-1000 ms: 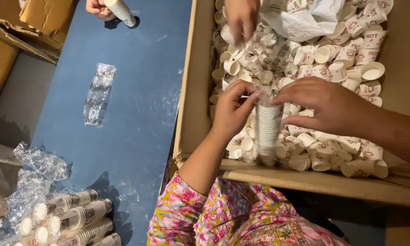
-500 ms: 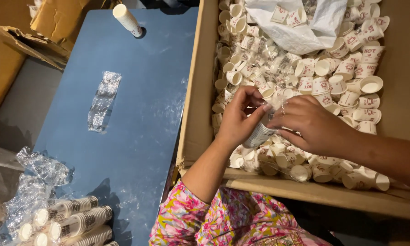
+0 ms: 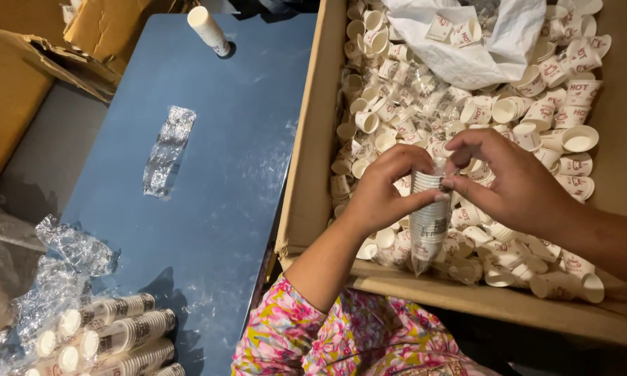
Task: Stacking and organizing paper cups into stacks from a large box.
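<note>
A stack of small white paper cups in a clear plastic sleeve (image 3: 428, 223) hangs upright over a large cardboard box (image 3: 306, 174). My left hand (image 3: 383, 191) grips the top of the stack from the left. From the right, my right hand (image 3: 512, 184) pinches the sleeve's open top, thumb and fingers closed on the plastic. Beneath both hands the box holds several loose paper cups (image 3: 536, 111) with red print.
A blue table (image 3: 216, 181) lies left of the box, with an empty clear sleeve (image 3: 166, 150) on it and a standing stack of cups (image 3: 209, 31) at its far end. Sleeved cup stacks (image 3: 111, 338) lie at the lower left. A white bag (image 3: 466, 42) rests in the box.
The other person's hands at the top have gone out of view. My hands have lifted the sleeved stack slightly and moved to its top, where the right hand now pinches the plastic.
</note>
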